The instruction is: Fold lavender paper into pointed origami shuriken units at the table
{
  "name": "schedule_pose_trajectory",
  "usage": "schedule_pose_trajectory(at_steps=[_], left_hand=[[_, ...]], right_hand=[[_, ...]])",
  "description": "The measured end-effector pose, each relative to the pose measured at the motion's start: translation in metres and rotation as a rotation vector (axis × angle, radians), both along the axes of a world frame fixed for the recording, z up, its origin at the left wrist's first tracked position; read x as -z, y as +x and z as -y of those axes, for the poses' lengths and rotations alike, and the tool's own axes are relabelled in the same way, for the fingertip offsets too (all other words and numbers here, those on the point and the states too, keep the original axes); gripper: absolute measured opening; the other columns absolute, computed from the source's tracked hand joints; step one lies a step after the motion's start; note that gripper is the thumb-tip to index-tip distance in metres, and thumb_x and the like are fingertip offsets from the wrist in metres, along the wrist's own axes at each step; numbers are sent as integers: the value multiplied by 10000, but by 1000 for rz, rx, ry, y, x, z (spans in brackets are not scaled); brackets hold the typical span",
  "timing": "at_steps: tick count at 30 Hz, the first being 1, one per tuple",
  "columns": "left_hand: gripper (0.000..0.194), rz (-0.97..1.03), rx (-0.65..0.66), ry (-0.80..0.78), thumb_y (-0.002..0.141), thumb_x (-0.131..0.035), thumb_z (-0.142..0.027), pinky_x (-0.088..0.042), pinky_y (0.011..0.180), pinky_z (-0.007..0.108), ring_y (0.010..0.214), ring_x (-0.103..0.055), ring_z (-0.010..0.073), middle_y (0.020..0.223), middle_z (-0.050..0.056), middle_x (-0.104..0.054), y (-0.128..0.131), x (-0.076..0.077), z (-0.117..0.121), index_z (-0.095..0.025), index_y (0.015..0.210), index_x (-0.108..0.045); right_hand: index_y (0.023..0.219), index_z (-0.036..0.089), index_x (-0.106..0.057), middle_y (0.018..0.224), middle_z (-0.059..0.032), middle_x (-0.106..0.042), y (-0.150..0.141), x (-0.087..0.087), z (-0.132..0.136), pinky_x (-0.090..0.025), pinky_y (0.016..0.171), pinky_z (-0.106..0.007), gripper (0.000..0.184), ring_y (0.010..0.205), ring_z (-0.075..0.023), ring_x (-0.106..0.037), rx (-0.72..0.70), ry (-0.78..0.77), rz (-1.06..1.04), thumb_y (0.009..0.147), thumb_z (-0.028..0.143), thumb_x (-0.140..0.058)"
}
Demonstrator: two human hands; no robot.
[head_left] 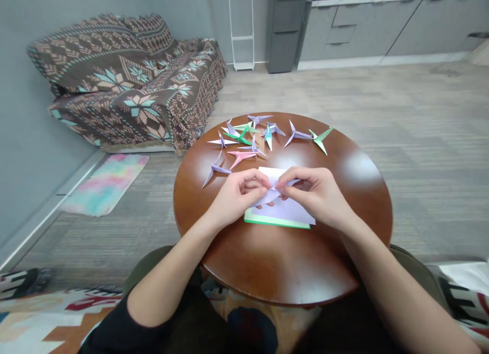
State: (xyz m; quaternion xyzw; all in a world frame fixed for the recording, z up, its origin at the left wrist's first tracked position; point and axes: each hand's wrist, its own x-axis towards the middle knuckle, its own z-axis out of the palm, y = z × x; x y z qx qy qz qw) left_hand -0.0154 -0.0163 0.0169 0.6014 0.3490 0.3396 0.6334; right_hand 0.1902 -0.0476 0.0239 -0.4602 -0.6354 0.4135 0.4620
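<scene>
My left hand (239, 193) and my right hand (315, 191) meet over the middle of a round brown wooden table (282, 262). Both pinch a small pale lilac folded paper (272, 195) between fingertips and thumbs. Under the hands lies a stack of square paper sheets (284, 214), pale lilac on top with a green sheet showing at its near edge. Beyond the hands several finished folded paper shapes (244, 140) in lilac, green, pink and teal lie spread across the far part of the table.
A sofa (130, 84) under a brown patterned throw stands at the back left. A pastel mat (105, 183) lies on the floor beside it. Grey cabinets (362, 28) line the far wall. A patterned rug (46, 313) lies near my legs.
</scene>
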Motion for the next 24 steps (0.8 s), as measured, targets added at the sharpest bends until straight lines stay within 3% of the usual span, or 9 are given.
schedule_pose_trajectory(at_steps=[5, 11, 17, 19, 22, 24], left_hand=[[438, 39, 49, -176, 762, -900, -456, -538, 603, 234, 643, -747, 176, 738, 47, -797, -1, 4, -2, -186, 939, -603], [376, 72, 121, -285, 718, -946, -403, -519, 643, 226, 666, -720, 145, 758, 81, -797, -4, 9, -8, -113, 887, -777], [432, 54, 136, -402, 625, -994, -426, -511, 601, 239, 630, -697, 151, 720, 76, -779, -3, 7, -7, -122, 838, -775], [421, 58, 134, -399, 637, -989, -421, -532, 643, 256, 660, -705, 157, 744, 70, -781, -1, 8, -5, -131, 838, -760], [377, 117, 35, -263, 698, -952, -428, -525, 718, 249, 731, -689, 139, 822, 48, -774, 4, 12, -3, -143, 844, -754], [339, 163, -44, -152, 741, -924, -421, -480, 693, 214, 721, -636, 106, 840, 23, -746, 7, 13, -3, -147, 847, -753]], right_hand=[[757, 180, -805, 723, -29, -771, -1, -2, 1, -576, 650, -310, 86, 662, -184, -715, -23, -37, -35, 752, 141, -728], [790, 172, -781, 689, -19, -758, -1, -2, 1, -615, 639, -311, 46, 623, -185, -739, -20, -48, -85, 773, 160, -740], [871, 176, -752, 725, -20, -734, -3, 3, 0, -644, 630, -320, 80, 612, -179, -742, 9, -33, -94, 869, 240, -704], [970, 199, -726, 796, -25, -735, -3, 4, -1, -647, 612, -312, 122, 632, -172, -731, 91, 10, -131, 897, 297, -722], [1089, 248, -621, 1024, -43, -723, -3, 6, -2, -659, 649, -309, 314, 758, -176, -737, 211, 69, -223, 864, 370, -803], [1035, 254, -566, 1051, -35, -702, -4, 6, -1, -656, 690, -315, 354, 807, -178, -732, 161, 72, -224, 838, 368, -837]])
